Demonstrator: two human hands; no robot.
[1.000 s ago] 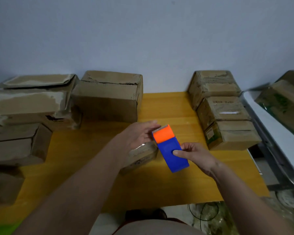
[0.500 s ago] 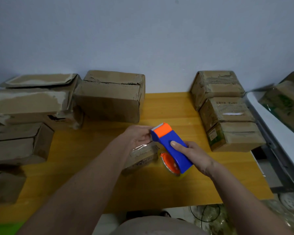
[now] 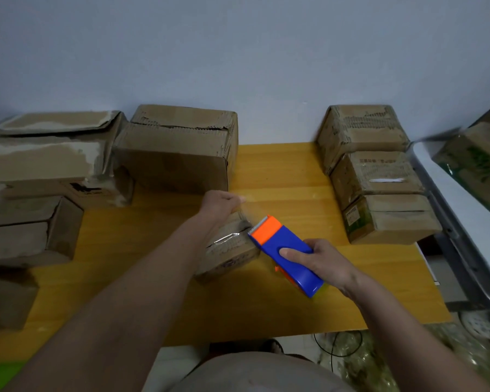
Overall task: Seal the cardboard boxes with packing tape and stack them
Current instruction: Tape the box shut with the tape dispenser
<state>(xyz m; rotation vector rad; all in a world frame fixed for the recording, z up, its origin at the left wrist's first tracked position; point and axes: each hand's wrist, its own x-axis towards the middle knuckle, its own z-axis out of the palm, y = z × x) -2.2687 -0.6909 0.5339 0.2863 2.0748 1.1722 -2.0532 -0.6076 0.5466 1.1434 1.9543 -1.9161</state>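
Small box (image 3: 229, 250): brown cardboard, matt, scuffed; glossy clear tape strip (image 3: 227, 238) seen across top, light caught on it. Tape dispenser (image 3: 286, 254): smooth plastic, blue body, orange head, slight sheen. Table (image 3: 280, 171): yellow wood-grain top, smooth, faint shine. Large box (image 3: 176, 157): rough cardboard, edges torn, corrugation exposed. Right-hand stacked boxes (image 3: 379, 176): cardboard under shiny film wrap. Wall (image 3: 238, 52): matt, pale, painted.

Yellow wood table (image 3: 280, 312), black cable (image 3: 338, 345) on floor.
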